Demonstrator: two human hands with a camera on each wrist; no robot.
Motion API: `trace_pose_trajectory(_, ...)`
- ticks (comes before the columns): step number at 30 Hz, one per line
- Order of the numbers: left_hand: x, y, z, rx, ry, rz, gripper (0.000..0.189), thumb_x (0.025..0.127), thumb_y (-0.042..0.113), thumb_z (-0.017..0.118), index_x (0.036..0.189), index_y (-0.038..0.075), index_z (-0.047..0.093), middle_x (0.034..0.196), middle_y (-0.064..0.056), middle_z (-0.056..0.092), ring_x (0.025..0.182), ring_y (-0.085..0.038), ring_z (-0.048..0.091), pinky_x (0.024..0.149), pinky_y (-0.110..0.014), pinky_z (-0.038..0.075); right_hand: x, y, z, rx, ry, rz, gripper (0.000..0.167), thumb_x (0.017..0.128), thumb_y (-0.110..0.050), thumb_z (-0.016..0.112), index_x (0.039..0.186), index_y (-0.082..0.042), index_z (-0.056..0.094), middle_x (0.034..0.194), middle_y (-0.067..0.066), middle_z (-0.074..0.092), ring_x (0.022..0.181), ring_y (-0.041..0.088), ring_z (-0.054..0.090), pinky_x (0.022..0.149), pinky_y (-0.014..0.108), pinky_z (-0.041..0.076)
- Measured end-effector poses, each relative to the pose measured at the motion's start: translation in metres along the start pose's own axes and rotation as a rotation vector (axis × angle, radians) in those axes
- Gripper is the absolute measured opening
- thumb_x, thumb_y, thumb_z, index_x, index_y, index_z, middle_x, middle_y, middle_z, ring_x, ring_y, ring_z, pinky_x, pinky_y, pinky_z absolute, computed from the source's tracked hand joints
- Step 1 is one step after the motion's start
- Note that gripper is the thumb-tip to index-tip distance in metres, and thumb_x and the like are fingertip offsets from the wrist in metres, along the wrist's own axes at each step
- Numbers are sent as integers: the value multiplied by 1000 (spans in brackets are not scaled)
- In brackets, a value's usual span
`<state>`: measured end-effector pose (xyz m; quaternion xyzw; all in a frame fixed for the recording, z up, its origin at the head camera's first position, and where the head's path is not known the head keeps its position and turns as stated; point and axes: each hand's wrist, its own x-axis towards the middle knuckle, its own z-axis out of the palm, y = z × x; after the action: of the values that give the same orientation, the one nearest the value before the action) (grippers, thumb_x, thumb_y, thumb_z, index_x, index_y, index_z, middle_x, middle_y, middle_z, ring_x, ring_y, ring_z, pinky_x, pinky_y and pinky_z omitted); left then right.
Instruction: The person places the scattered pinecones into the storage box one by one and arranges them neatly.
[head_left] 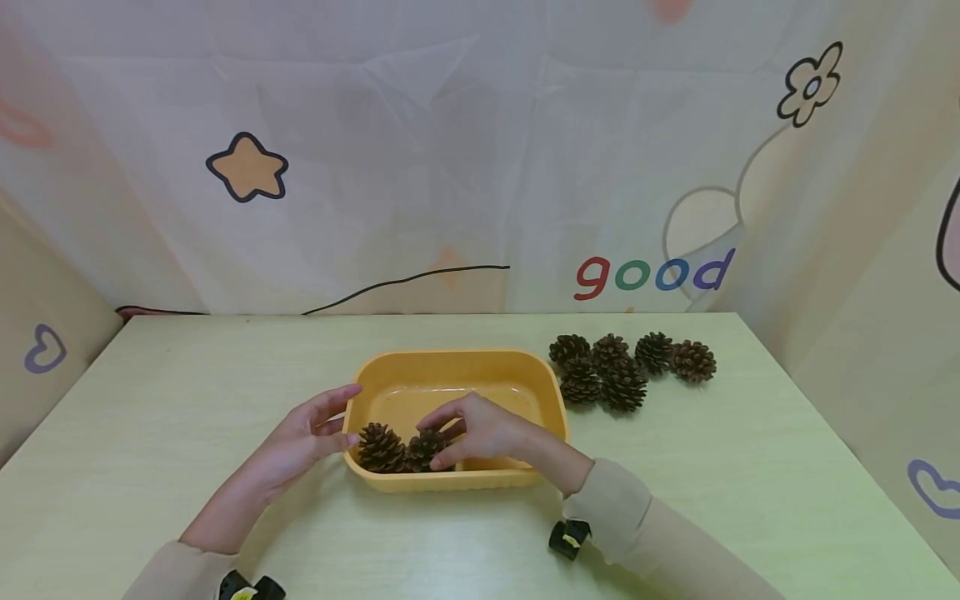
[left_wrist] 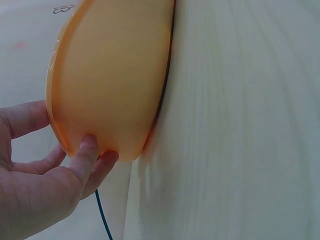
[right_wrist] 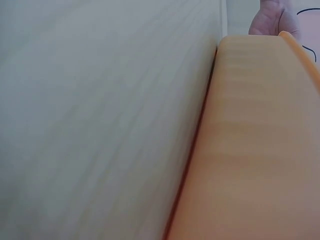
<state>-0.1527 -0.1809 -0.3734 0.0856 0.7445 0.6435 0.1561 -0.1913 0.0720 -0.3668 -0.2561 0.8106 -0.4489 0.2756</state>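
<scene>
Head view, left curtain [head_left: 52,258]: bears a purple heart outline [head_left: 45,350] near the edge of the pale wood-grain table [head_left: 187,400].
Back curtain [head_left: 405,167]: shows an orange star [head_left: 247,168] with a thick dark border on its left part.
Left hand [head_left: 300,437]: grips the left end of the yellow plastic tray [head_left: 450,362], thumb and forefinger at the rim; in the left wrist view, other fingertips against the outer wall.
Yellow plastic tray: sits flat near the middle of the table, with two pinecones in the near left part.
First pinecone [head_left: 381,447]: rests inside the tray, near the left thumb.
Second pinecone [head_left: 422,450]: lies close beside the first, by the near wall, partly hidden by fingers.
Right hand [head_left: 483,425]: reaches over the tray and pinches the second pinecone between thumb and fingers; hidden in the right wrist view behind the tray's long outer wall.
Right sleeve [head_left: 637,508]: beige, with a black wrist device [head_left: 570,537] at the cuff.
Six loose pinecones [head_left: 623,385]: cluster on the table just beside the tray's far right corner, four bunched and two farther right.
"good" lettering [head_left: 654,273]: printed in several colours above the cluster.
Flower print [head_left: 812,87]: high at far right.
</scene>
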Motion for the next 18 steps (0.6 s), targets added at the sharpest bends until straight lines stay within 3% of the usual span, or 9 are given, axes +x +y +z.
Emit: trace_pose_trajectory(18, 1, -2, 0, 3, -1, 6, 67, 84, 0, 59, 142, 0, 24, 145, -25, 19, 127, -45, 29, 91, -34, 44, -7, 5, -10, 46, -1, -33, 49, 77, -4, 71, 123, 1, 54, 122, 15, 55, 108, 29, 56, 86, 31, 48)
